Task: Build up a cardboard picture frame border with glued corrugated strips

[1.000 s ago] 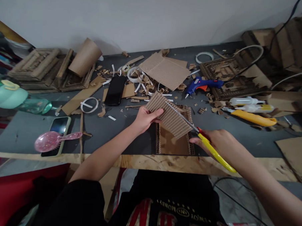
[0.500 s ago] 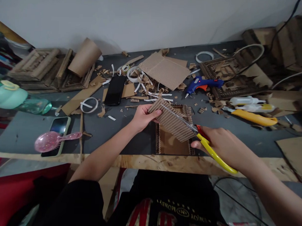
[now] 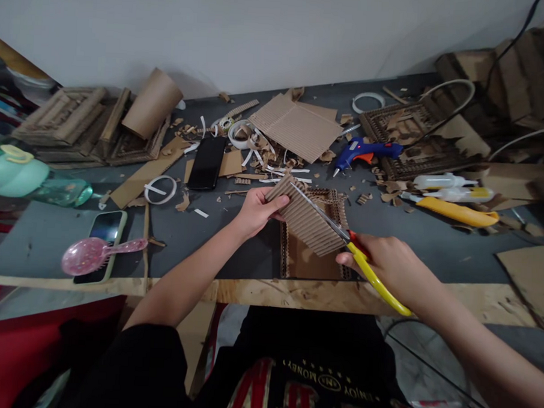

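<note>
corrugated card [image 3: 311,227]: left end between left fingers [image 3: 275,206] | scissors [image 3: 368,274]: in right fingers [image 3: 344,259]

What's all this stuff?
Table: one, grey, underneath
Held ribbed cardboard: one, brown, centre
Metal scissors: one, yellow and red, centre
Cardboard tray: one, brown, centre
Glue gun: one, blue, right
Plastic cutter: one, yellow, right
Squeeze bottles: two, whitish, right
Phones: two, black and green, left
Glittery hairbrush: one, pink, left
Translucent bottle: one, green, left
Cardboard tube: one, brown, left
Cardboard frames: several, brown, both sides
Loose cardboard: lots, brown, scattered
Rings and paper strips: several, white, scattered
Left hand: one, gripping cardboard
Right hand: one, gripping scissors
</note>
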Available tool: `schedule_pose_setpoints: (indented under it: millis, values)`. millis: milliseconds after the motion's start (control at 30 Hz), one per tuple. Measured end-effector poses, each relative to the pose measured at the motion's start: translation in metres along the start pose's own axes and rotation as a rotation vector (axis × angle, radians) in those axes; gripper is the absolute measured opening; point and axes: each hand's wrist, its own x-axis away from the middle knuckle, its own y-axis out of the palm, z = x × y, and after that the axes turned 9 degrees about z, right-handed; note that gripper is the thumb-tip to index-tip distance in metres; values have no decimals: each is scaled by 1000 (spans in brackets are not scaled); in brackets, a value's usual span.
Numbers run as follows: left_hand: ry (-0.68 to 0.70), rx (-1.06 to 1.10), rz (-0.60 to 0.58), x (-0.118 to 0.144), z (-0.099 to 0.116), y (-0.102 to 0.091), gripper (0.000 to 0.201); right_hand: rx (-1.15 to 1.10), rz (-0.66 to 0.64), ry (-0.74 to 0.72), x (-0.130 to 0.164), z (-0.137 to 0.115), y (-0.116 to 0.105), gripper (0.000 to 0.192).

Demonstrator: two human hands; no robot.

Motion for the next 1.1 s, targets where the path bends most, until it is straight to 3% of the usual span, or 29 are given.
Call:
schedule_pose_setpoints:
  millis: [200,333,600,767,867,967,1033,1100]
  values:
    - [-74,-23,-125,8,2,5,55,156,39,17,1,-8,-5,71]
    - [-59,-65,-108,9,3,6,59,183,-32,36,-3,-13,-9,67]
    - [-93,-5,-57,6,2,7,59,177,-13,3,-13,-17,-2,61]
    - [-96,-11,-78,6,2,6,57,119,104,19,-18,-12,4,63]
    - [80,30,99,-7,7,-10,52,75,150,33,-17,1,3,69]
    - [266,44,452,-29,14,-37,47,69,175,113,-12,23,-5,73]
    - [308,-4,680,-44,15,-55,43,148,198,231,-7,40,-13,73]
    - [286,-23,796,-55,11,-70,37,250,170,377,-4,55,-22,69]
